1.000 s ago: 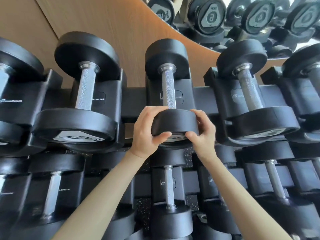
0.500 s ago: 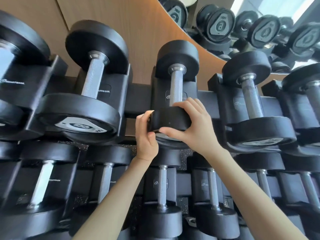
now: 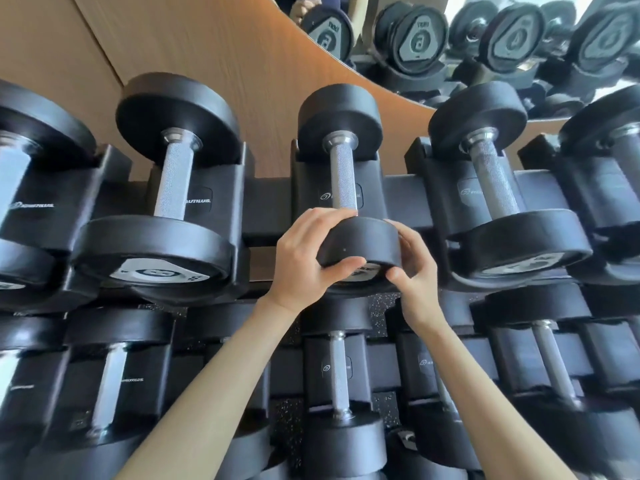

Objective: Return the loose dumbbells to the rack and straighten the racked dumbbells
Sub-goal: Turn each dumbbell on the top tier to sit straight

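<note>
Black rubber under both palms: our left hand (image 3: 301,258) and right hand (image 3: 414,268) curl round the near head of the small dumbbell (image 3: 360,240), thumbs tucked under its face. It sits in the middle cradle of the rack's (image 3: 266,209) top row. We'd twist evenly from both sides, keeping the handle (image 3: 343,178) seated, until it lies square. Half a second back the right hand was draped over the top; now it's on the right flank.
</note>
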The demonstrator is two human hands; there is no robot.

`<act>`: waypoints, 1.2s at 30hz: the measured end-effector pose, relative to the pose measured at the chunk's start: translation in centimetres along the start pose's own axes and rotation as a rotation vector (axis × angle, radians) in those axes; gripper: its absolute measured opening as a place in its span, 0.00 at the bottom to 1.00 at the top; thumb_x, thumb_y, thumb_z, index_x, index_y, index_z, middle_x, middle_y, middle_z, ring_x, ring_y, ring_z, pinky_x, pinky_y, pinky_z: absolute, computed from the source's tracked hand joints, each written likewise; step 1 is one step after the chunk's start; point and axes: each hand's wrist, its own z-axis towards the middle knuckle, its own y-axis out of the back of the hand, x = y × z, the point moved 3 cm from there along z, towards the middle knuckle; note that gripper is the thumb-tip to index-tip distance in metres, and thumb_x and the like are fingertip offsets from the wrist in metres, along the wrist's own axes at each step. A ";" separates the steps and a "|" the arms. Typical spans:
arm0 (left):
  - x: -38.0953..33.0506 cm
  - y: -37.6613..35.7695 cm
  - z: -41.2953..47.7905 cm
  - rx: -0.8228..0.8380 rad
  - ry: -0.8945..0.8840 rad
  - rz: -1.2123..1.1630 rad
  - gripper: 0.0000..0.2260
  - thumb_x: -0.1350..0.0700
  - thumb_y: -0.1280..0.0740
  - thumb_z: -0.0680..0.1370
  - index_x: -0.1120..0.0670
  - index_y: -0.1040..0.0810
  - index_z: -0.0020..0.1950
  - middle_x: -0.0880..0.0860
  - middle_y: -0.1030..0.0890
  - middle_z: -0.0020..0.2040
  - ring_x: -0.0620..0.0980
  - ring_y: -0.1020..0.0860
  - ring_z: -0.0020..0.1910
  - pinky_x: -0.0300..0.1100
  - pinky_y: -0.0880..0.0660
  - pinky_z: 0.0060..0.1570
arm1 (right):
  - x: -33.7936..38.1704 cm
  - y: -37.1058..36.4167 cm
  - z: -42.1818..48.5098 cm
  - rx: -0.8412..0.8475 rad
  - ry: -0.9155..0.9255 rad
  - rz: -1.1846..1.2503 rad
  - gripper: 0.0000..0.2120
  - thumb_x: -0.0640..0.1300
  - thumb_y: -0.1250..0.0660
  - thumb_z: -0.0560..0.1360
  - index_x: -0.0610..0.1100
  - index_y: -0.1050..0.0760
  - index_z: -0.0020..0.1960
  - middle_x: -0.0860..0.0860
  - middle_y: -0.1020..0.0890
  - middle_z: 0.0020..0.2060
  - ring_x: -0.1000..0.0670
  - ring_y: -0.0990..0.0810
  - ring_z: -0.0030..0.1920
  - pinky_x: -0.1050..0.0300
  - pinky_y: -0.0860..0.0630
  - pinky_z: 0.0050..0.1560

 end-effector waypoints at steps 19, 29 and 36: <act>1.7 -0.6 -3.6 -0.319 0.230 -0.181 0.32 0.34 0.51 0.79 0.62 0.27 0.60 0.51 0.25 0.55 0.45 0.26 0.56 0.41 0.30 0.58 | 3.8 -0.8 2.8 0.203 0.133 -0.538 0.27 0.60 0.25 0.61 0.50 0.23 0.57 0.54 0.27 0.41 0.44 0.27 0.42 0.47 0.29 0.40; -0.1 1.1 -3.5 0.082 0.376 -0.037 0.29 0.37 0.48 0.79 0.57 0.33 0.71 0.52 0.28 0.64 0.50 0.31 0.64 0.39 0.37 0.64 | 4.3 -0.6 0.0 0.155 0.001 -0.589 0.30 0.59 0.33 0.71 0.54 0.35 0.70 0.58 0.26 0.55 0.55 0.25 0.56 0.50 0.27 0.60; -5.2 8.1 -6.6 0.286 0.190 0.448 0.25 0.45 0.46 0.79 0.59 0.32 0.71 0.57 0.27 0.68 0.55 0.30 0.67 0.47 0.36 0.67 | 9.6 -2.6 -3.6 0.137 0.133 -1.214 0.32 0.59 0.38 0.75 0.44 0.39 0.73 0.47 0.31 0.69 0.45 0.28 0.63 0.50 0.30 0.61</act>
